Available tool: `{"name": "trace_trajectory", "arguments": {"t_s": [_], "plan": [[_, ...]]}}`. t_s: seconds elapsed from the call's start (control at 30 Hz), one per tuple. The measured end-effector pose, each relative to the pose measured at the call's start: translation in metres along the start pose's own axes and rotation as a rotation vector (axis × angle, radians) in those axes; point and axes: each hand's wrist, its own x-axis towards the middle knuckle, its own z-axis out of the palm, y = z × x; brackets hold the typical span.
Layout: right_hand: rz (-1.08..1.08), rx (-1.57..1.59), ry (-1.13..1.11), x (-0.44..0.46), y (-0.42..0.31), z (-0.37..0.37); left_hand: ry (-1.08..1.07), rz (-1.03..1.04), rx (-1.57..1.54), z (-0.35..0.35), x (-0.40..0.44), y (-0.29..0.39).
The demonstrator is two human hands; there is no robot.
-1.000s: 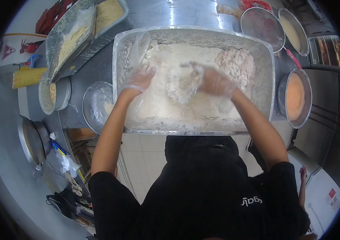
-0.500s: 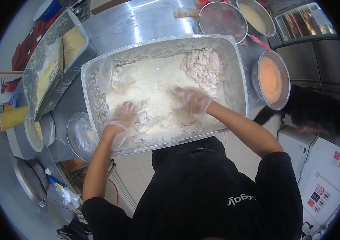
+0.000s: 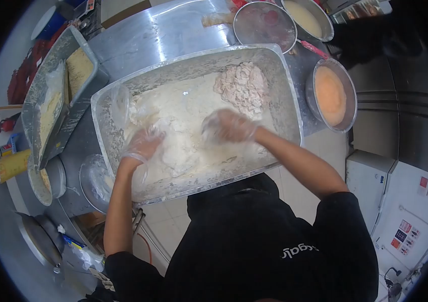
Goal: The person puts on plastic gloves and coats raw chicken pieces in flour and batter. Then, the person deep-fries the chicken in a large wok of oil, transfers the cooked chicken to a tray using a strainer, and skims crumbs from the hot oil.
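Observation:
A large metal tub (image 3: 294,108) holds a bed of pale flour (image 3: 193,103). My left hand (image 3: 145,144), in a clear plastic glove, is over the flour on the left, its fingers stretched out beside a flour-coated lump (image 3: 178,157). My right hand (image 3: 231,127), gloved too, hovers over or touches the flour right of centre. Motion smears its fingers, so its grip is unclear. Behind it, in the tub's far right corner, lies a heap of coated, pinkish ragged pieces (image 3: 244,88), possibly raw meat. A crumpled clear plastic bag (image 3: 121,105) rests at the tub's left end.
On the right stands a bowl of orange powder (image 3: 330,95). A round sieve (image 3: 265,27) with a red handle and a bowl of pale liquid (image 3: 303,19) are at the back. Grey bins (image 3: 80,108) of yellowish crumbs and a plastic-lined bowl (image 3: 95,183) sit left.
My right hand has shifted left toward the middle and blurred. My left hand has moved slightly up and left. The flour between them is now heaped over the lump. The view has turned a little.

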Motion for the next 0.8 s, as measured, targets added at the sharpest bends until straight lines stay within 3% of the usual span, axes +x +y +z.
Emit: {"name": "trace_trajectory", "arguments": {"t_s": [0.03,0.1,0.17,0.23,0.3,0.4,0.47,0.57,0.63,0.7,0.73,0.8], "plan": [[0.053,0.137,0.062,-0.007,-0.002,-0.022,0.075,0.082,0.017,0.001,0.001,0.004],[0.3,-0.086,0.237,-0.013,-0.03,-0.062,0.23,0.243,0.052,0.005,0.0,0.027],[0.595,-0.25,0.405,-0.015,-0.045,-0.083,0.129,0.216,0.034,0.005,-0.001,0.071],[0.3,-0.238,0.42,-0.014,-0.039,-0.059,0.06,0.183,0.027,0.001,0.001,0.105],[0.197,-0.144,0.408,-0.018,-0.044,-0.043,0.023,0.136,0.029,-0.004,0.007,0.119],[0.326,0.021,0.346,-0.021,-0.059,-0.041,0.205,0.238,0.045,-0.001,0.022,0.098],[0.405,0.008,0.316,-0.023,-0.056,-0.05,0.15,0.147,0.037,-0.009,0.021,0.097],[0.284,-0.165,0.325,-0.021,-0.033,-0.037,0.082,0.106,0.07,-0.017,0.018,0.085],[0.263,-0.558,0.223,-0.014,0.025,-0.015,0.065,0.082,0.194,-0.01,0.021,0.068],[0.327,-0.782,0.038,-0.002,0.026,0.007,0.07,0.032,0.403,0.005,0.025,0.049],[0.405,-0.811,-0.095,0.005,0.009,0.023,0.124,0.049,0.41,0.007,0.024,0.051],[0.276,-0.623,0.005,0.005,0.024,0.056,0.218,0.092,0.419,0.019,0.023,0.059]]}}
